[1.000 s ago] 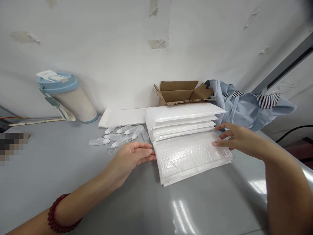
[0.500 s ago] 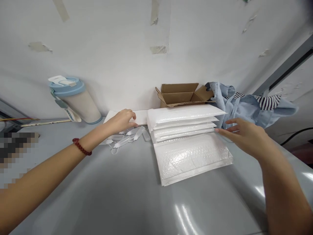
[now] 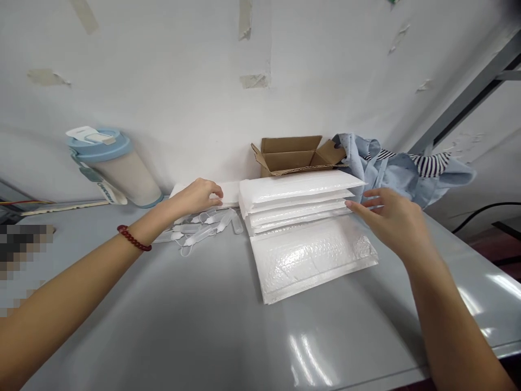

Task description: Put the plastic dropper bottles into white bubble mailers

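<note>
My left hand (image 3: 198, 195) reaches to the back of the grey table (image 3: 183, 326). Its curled fingers rest on a flat white stack (image 3: 230, 191) by the wall, just above a heap of small clear plastic pieces (image 3: 203, 228); whether it grips anything is hidden. My right hand (image 3: 388, 217) is open, fingers spread, its tips touching the right edge of a pile of white bubble mailers (image 3: 297, 201). More mailers (image 3: 313, 258) lie flat in front of that pile.
A tumbler with a blue lid (image 3: 116, 165) leans at the back left. An open cardboard box (image 3: 295, 153) stands against the wall behind the mailers, and blue and striped clothing (image 3: 402, 165) lies to its right. A blurred patch sits at the left edge.
My left hand left the front mailers and reached back to the white stack above the plastic pieces. My right hand slid from the front mailers up to the pile's right edge.
</note>
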Motion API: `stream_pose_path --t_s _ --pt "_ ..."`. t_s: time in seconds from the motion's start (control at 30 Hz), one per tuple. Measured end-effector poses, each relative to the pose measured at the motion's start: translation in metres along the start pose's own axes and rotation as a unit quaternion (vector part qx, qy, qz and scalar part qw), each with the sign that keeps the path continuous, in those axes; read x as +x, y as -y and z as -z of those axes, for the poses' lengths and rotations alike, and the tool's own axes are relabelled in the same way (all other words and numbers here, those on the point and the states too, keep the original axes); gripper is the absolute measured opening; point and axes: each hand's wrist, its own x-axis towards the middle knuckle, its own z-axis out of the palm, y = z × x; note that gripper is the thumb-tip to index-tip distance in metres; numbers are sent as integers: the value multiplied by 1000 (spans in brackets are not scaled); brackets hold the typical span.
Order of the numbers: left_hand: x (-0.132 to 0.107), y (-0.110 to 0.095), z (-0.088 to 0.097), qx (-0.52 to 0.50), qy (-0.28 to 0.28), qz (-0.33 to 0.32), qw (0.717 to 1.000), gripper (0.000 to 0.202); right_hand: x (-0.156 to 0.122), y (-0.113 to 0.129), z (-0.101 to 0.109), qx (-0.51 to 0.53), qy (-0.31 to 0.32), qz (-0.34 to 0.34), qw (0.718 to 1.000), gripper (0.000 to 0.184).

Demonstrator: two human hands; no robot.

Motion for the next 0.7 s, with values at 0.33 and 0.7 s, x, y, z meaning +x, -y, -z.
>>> stream_pose_path --t_s 0.33,0.7 --pt "-1 -16 -7 70 3 -23 997 31 -7 6 -1 38 -19 22 999 43" --pt "-11 -37 -12 163 -51 41 984 31 -13 14 -2 66 -17 38 997 41"
